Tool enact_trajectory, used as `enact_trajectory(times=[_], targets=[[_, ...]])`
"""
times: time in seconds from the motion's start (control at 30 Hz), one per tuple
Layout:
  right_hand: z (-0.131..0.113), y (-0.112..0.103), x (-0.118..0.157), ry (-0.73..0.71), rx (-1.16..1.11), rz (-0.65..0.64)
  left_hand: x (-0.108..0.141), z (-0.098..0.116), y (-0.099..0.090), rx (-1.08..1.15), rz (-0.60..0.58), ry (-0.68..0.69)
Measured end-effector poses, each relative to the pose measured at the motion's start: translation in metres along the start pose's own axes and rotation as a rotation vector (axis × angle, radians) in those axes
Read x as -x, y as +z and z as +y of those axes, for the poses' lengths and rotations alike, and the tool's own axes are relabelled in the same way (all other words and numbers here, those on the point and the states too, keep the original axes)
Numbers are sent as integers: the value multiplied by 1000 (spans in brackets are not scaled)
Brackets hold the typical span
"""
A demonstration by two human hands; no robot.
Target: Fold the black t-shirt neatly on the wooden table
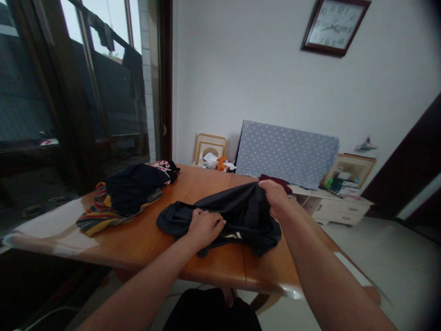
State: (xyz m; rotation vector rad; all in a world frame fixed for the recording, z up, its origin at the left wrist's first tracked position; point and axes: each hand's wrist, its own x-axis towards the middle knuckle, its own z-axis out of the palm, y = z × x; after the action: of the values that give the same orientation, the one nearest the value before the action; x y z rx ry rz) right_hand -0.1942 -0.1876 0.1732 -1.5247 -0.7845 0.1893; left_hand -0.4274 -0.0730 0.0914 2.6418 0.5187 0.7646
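Observation:
A dark garment [241,207], black or very dark navy with a small white logo, lies bunched on the wooden table before me. My right hand [274,195] pinches its far edge and holds that part raised off the tabletop, so the cloth slopes up to the right. On the left part of the same garment rests my left hand [206,227], palm down, with its fingers a little bent and partly apart. What lies under the left fingers is hidden.
A heap of clothes [132,191], dark blue with striped and red-white pieces, sits at the table's left. Maroon cloth [277,182] shows behind my right hand. Beyond the table [144,250] stand a dotted grey cover [285,151] and a white cabinet [339,211].

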Motion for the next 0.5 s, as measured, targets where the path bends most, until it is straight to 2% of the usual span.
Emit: enact_trajectory(times=[0.17,0.27,0.33,0.4,0.5], targets=[[-16,3,17,205,-300,-118,-4,33,-7,310,126,23],[-25,7,30,257,-378,-202,-10,50,2,591,155,28],[-29,8,38,252,-407,-239,-14,55,11,767,128,-8],[-28,7,41,206,-405,-222,-17,55,17,923,66,-71],[-15,-2,39,141,-351,-106,-19,50,15,1212,20,-191]])
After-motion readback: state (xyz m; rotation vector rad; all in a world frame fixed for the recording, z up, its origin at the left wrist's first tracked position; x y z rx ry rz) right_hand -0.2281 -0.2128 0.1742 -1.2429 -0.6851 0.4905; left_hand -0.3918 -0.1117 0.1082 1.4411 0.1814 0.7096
